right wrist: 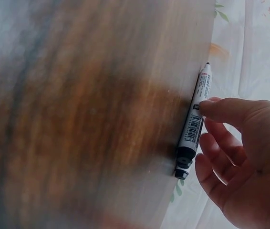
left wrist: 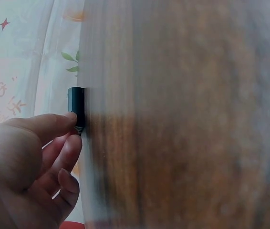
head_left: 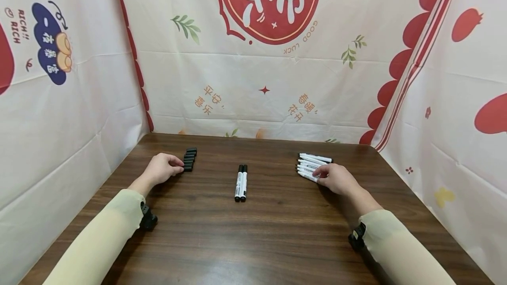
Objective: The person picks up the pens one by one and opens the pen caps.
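On the table's left, my left hand pinches the nearest of several black marker caps that lie in a row. Thumb and forefinger hold that black cap at one end in the left wrist view. Over on the right, my right hand has thumb and fingers on the nearest white marker of a fanned group. This marker is uncapped with its dark tip bare, and the thumb lies across its barrel in the right wrist view. Several uncapped white markers lie beyond it.
Two capped markers lie side by side mid-table, between the hands. The brown wooden table ends at a printed cloth backdrop, and cloth walls stand at both sides. A small black camera sits on each wrist.
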Demonstrator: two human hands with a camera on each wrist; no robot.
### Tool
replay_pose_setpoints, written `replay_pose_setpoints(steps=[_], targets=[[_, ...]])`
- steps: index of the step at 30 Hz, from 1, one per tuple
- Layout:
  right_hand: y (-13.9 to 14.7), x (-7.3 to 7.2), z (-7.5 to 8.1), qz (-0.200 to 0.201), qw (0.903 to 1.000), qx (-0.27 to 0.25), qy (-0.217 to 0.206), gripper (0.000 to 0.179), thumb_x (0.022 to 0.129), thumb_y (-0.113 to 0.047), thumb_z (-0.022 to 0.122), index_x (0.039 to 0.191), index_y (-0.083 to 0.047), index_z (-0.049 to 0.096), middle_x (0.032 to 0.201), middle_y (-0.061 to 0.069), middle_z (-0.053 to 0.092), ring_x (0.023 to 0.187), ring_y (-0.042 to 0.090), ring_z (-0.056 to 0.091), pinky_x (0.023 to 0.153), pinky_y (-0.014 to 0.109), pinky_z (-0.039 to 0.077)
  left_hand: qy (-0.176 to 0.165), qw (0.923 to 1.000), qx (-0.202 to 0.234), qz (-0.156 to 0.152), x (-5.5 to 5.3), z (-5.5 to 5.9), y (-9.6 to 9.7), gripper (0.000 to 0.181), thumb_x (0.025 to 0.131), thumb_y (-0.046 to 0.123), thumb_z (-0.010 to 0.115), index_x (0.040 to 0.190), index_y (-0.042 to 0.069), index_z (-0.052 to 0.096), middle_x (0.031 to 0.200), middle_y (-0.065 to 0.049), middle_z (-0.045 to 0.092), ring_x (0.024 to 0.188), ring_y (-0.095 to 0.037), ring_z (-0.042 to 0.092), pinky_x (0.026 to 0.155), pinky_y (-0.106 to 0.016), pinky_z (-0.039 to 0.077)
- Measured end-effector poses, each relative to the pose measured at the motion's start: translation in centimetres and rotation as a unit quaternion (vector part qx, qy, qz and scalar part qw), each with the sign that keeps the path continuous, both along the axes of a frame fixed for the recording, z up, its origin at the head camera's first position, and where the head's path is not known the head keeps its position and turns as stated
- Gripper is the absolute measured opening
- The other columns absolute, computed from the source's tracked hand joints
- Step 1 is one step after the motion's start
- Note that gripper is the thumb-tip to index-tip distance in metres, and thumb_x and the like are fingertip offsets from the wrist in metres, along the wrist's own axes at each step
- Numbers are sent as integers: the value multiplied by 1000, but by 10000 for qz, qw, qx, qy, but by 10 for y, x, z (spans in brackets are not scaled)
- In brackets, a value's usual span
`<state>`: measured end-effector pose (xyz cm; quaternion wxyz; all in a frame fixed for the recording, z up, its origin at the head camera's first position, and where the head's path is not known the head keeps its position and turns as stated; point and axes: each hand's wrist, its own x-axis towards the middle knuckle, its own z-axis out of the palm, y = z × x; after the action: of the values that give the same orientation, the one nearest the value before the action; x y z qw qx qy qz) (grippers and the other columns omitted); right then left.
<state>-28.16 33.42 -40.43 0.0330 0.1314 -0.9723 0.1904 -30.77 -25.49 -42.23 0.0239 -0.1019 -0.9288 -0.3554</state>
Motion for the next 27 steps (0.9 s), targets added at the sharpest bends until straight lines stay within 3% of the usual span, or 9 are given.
replay_pose_setpoints(steps=[27], targets=[[0, 4, 0, 35, 9999, -112, -21, 19, 96, -10, 80, 114, -9, 82, 93, 3, 74, 82, 15, 60, 78, 36, 49, 28, 10000, 8, 80, 3, 2, 0, 17, 102, 17, 79, 112, 3, 83, 102, -12, 82, 82, -14, 70, 73, -31, 55]])
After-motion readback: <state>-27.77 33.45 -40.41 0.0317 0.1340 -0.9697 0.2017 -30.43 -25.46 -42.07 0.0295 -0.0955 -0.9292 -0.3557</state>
